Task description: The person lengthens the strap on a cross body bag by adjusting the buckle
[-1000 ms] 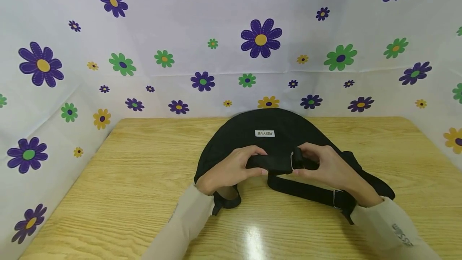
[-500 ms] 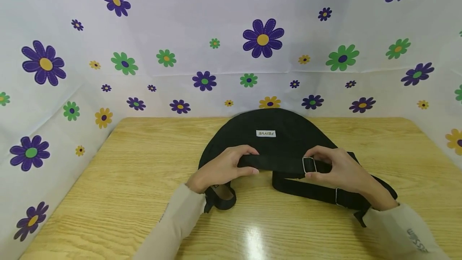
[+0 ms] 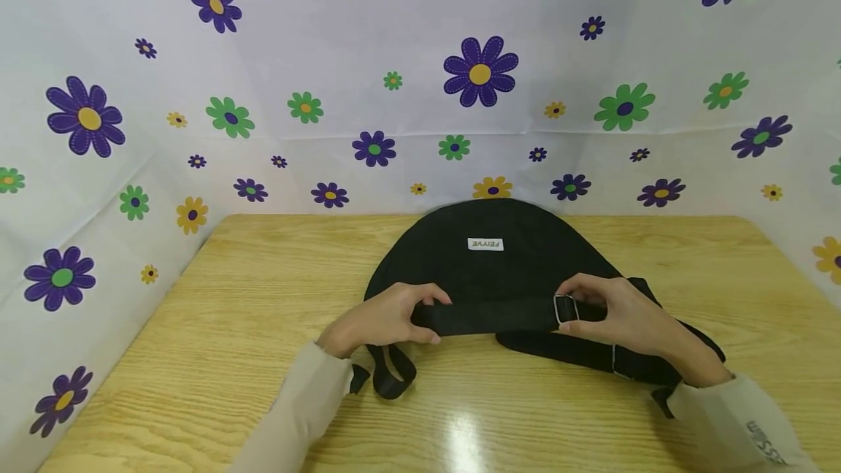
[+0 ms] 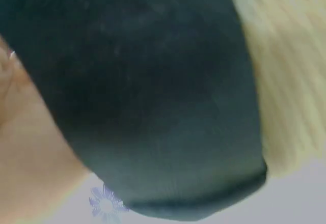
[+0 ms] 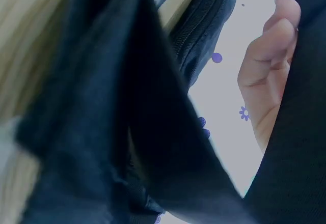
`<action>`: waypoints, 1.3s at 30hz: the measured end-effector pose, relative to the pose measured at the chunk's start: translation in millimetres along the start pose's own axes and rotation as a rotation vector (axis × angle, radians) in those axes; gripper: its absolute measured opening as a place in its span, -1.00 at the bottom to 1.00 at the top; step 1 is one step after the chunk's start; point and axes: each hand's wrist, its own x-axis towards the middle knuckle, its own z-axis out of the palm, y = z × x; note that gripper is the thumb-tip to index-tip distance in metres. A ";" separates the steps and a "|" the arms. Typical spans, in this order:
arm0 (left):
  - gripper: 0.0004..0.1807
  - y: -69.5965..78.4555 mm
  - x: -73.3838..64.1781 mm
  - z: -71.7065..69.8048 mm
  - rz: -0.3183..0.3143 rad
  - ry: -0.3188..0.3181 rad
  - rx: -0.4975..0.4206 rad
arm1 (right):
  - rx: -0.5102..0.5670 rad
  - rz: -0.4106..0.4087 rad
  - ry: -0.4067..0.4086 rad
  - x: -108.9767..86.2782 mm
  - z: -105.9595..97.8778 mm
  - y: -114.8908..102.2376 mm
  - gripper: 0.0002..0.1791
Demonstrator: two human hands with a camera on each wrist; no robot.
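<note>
A black half-round bag (image 3: 519, 268) with a small white label (image 3: 485, 244) lies on the wooden table. In front of it, my left hand (image 3: 381, 318) pinches one end of a black webbing strap (image 3: 493, 317) between thumb and fingers. My right hand (image 3: 624, 314) grips the same strap at its metal slider buckle (image 3: 566, 309). Between the hands the strap runs nearly straight. Blurred strap (image 4: 153, 96) fills most of the left wrist view. In the right wrist view, the right hand's fingers (image 5: 267, 66) are partly behind the strap, with a zipper (image 5: 201, 30) nearby.
A loose strap loop (image 3: 394, 378) hangs below the left wrist. Another strap with a second metal slider (image 3: 614, 360) lies under the right forearm. The wooden table (image 3: 263, 276) meets a flower-printed cloth (image 3: 394, 35) behind and along the left side.
My left hand has moved left and slightly down, while my right hand shifted right with the slider buckle. The stretch of strap between them is longer. The bag's body stays nearly still.
</note>
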 end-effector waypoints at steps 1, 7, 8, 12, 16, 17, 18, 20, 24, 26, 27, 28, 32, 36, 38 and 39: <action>-0.51 -2.3 -2.1 -0.2 0.005 -0.014 0.000 | -0.003 -0.002 -0.009 -0.4 -0.2 0.9 -0.62; -0.68 -10.0 -15.7 -2.3 -0.007 -0.101 -0.067 | -0.031 0.005 -0.050 -3.5 -1.4 6.4 -0.60; -0.72 -10.6 -18.2 -2.5 -0.010 -0.108 -0.066 | -0.041 0.002 -0.062 -4.2 -1.5 7.4 -0.60; -0.83 -12.8 -28.5 -2.7 -0.002 -0.111 -0.023 | -0.063 -0.004 -0.116 -7.7 -1.7 10.7 -0.59; -0.86 -14.3 -38.4 -3.3 -0.021 -0.093 -0.021 | -0.087 0.015 -0.168 -13.2 -4.8 14.3 -0.59; -0.85 -14.7 -40.6 -3.5 -0.024 -0.085 -0.024 | -0.092 0.020 -0.184 -14.8 -6.2 15.3 -0.58; -0.85 -15.2 -42.5 -3.6 -0.027 -0.076 -0.026 | -0.095 0.025 -0.200 -16.8 -7.9 16.7 -0.58; -0.83 -15.5 -45.5 -3.9 -0.033 -0.059 -0.033 | -0.077 0.056 -0.231 -20.4 -11.4 18.8 -0.59; -0.81 -16.9 -49.1 -3.7 -0.010 -0.025 -0.003 | -0.038 0.129 -0.274 -27.7 -19.4 22.4 -0.63; -0.79 -17.8 -50.3 -3.4 0.008 -0.006 0.020 | -0.034 0.157 -0.279 -31.2 -23.5 24.0 -0.67; -0.79 -18.5 -51.0 -3.3 0.017 0.007 0.031 | -0.040 0.170 -0.280 -33.1 -25.6 24.9 -0.68; -0.77 -19.1 -51.9 -3.3 0.028 0.018 0.039 | -0.051 0.185 -0.283 -35.1 -27.8 25.6 -0.69; -0.71 -20.3 -56.2 -4.2 0.039 0.052 0.059 | -0.095 0.223 -0.288 -43.6 -36.7 29.0 -0.74; -0.65 -19.6 -61.5 -6.9 0.004 0.068 0.072 | -0.107 0.257 -0.300 -52.9 -46.9 33.4 -0.76; -0.65 -19.9 -63.8 -8.1 -0.013 0.073 0.088 | -0.125 0.281 -0.297 -56.8 -52.1 35.6 -0.76; -0.65 -20.3 -64.9 -8.6 -0.019 0.074 0.100 | -0.139 0.291 -0.293 -58.4 -54.4 36.8 -0.75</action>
